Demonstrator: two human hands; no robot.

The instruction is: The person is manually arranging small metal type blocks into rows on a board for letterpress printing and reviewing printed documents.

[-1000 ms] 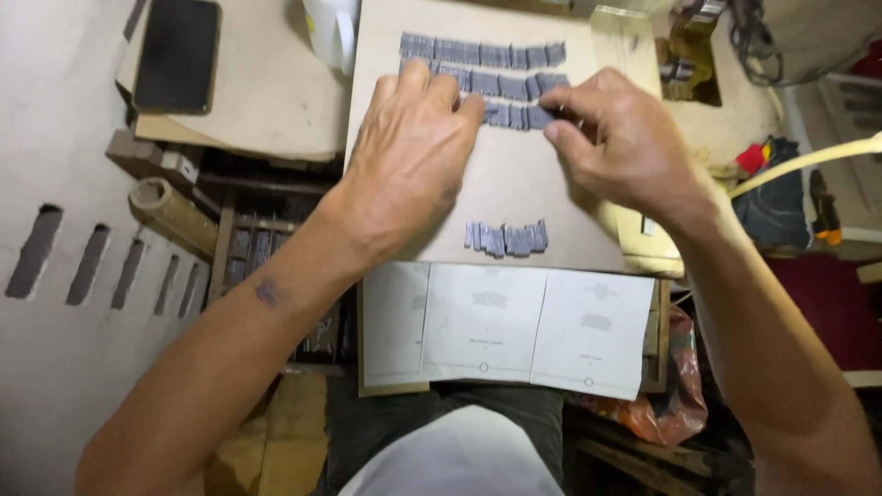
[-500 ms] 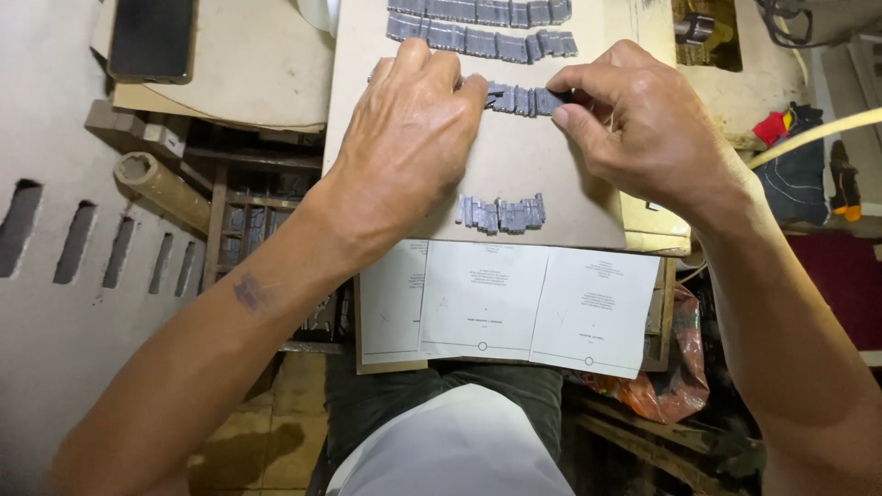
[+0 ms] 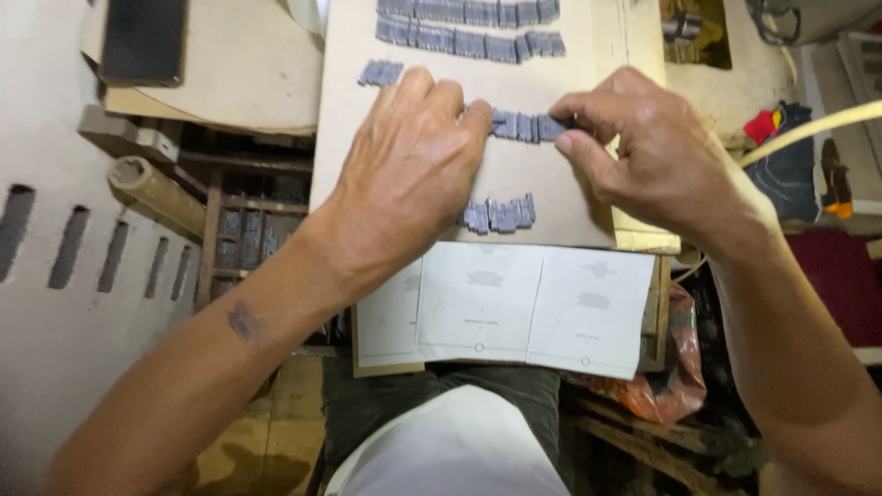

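A short row of small grey metal blocks [image 3: 525,126] is being pinched from both ends on a tan board [image 3: 551,197] that is lying across the surface. The left hand [image 3: 404,179] is being held palm down over the board, wrist bent slightly, with the forearm running down toward the lower left of the view. Its fingers are being curled forward, and its fingertips [image 3: 476,118] are being pressed against the left end of the row; the grip there is narrow, closed against the blocks, though the thumb is being hidden under the hand. The right hand [image 3: 657,156] is being brought in from the right, its forearm dropping to the lower right corner. Its thumb and forefinger are being drawn together on the right end of the same row, so that grip is also narrow and is holding the blocks.

The row is lying on the board's middle, between the two hands. Two longer rows of blocks [image 3: 473,26] are lying well above it near the board's top edge, and a small separate piece [image 3: 379,73] is lying just above the left knuckles. Another short cluster of blocks [image 3: 499,215] is resting near the board's lower edge, just below the left hand. Three white printed sheets [image 3: 514,308] are lying side by side below the board.
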